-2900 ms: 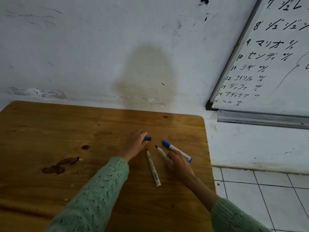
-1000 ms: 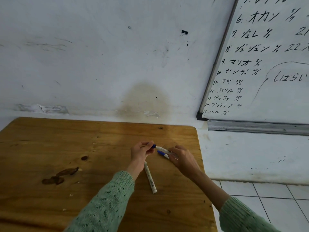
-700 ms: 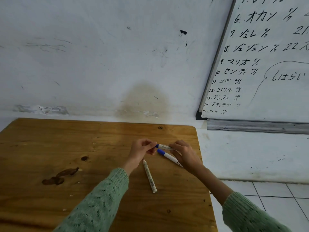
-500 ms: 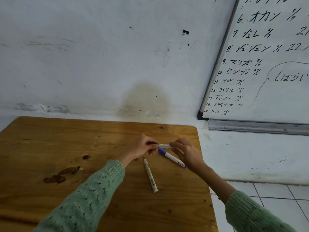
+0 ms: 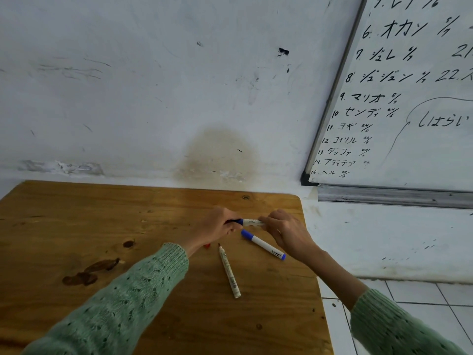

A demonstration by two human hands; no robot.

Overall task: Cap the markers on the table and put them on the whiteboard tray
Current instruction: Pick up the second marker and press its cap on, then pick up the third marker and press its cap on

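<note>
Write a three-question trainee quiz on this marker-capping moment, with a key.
1. True or false: the uncapped marker with the dark tip lies on the table.
2. Which hand grips the blue cap: A left hand, B right hand?
3. Fill in: the capped blue marker lies on the table, not yet on the ____.

Key: 1 true; 2 A; 3 whiteboard tray.

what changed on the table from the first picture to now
The right hand lifted an uncapped marker and the left hand picked up the blue cap; they now meet above the table. The blue-capped marker and the uncapped marker kept their places.
</note>
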